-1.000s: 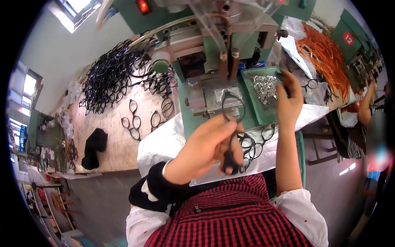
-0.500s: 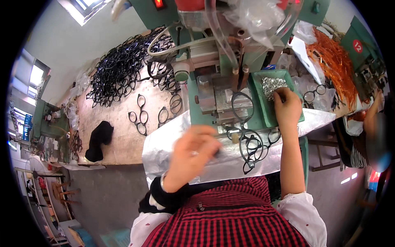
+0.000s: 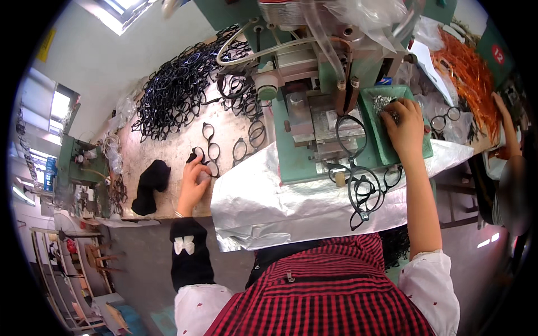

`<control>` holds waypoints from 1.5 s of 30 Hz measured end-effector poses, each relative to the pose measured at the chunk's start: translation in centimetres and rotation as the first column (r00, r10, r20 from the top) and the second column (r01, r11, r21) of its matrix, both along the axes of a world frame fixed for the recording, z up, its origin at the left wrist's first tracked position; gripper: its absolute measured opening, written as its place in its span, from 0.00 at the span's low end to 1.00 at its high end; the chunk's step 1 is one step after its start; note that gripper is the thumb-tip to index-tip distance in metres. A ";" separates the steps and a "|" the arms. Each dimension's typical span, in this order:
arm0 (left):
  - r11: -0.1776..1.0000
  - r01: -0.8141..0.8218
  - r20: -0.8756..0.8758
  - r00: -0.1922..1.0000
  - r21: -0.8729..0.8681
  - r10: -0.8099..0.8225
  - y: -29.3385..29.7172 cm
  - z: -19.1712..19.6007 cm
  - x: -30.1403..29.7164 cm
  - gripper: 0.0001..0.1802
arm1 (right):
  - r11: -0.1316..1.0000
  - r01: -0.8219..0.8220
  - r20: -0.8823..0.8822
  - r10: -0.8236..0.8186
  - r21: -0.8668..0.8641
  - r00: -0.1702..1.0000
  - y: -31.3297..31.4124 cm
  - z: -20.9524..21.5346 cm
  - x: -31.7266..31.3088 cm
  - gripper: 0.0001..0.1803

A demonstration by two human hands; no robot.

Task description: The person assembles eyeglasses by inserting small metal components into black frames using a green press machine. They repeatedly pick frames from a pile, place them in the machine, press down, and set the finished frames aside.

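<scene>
On the left of the bench, my left hand (image 3: 193,185) reaches to a few dark eyeglass frames (image 3: 213,151). Its thumb and fingers are bent but apart, the fingertips at the lower frame; a small black patch shows at one fingertip. My right hand (image 3: 408,130) is over a green tray (image 3: 379,147), fingertips pinched together at a heap of small silvery metal parts (image 3: 383,103). What the pinch holds is hidden. Between the hands stands a green bench machine (image 3: 301,162). A dark eyeglass frame (image 3: 365,137) sits at its front, with several more frames (image 3: 365,190) just below.
A big pile of dark eyeglass frames (image 3: 174,92) covers the back left. A black cloth sleeve (image 3: 150,187) lies near the left edge. Silvery sheeting (image 3: 263,207) drapes over the front edge. Orange strips (image 3: 465,78) lie at right, beside another person's arm (image 3: 507,126).
My left hand has moved left, from in front of the machine to the loose eyeglass frames. My right hand stays at the tray of metal parts. The whole view has shifted slightly.
</scene>
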State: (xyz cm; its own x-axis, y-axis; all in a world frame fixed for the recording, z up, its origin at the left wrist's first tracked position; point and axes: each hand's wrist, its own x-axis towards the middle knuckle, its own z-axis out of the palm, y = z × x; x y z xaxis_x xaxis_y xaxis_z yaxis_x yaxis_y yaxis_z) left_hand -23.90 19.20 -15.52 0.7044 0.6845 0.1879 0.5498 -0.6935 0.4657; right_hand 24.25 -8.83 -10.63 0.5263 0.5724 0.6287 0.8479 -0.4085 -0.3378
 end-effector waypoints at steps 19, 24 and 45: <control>0.819 0.090 0.668 0.632 -0.566 0.392 -5.7 5.7 16.0 0.06 | 0.996 0.071 0.030 -0.069 -0.055 0.997 -2.3 0.4 0.1 0.07; 0.826 0.111 0.773 0.438 -0.552 0.458 -10.7 10.7 14.9 0.08 | 0.972 0.214 -0.342 -0.169 0.100 0.925 -2.0 0.9 -0.9 0.09; 0.954 0.210 0.922 0.368 -0.213 0.125 -15.9 16.3 20.7 0.09 | 0.725 -0.124 -0.518 0.590 0.677 0.620 3.2 6.7 -9.9 0.21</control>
State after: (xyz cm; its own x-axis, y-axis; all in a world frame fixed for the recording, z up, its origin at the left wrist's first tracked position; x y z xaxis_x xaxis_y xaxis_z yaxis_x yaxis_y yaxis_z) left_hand -3.16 3.33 0.83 0.2329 0.7920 0.5643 -0.3655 -0.4664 0.8055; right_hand 14.32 -5.64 -3.95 0.7421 0.5024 0.4437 0.3145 0.3236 -0.8924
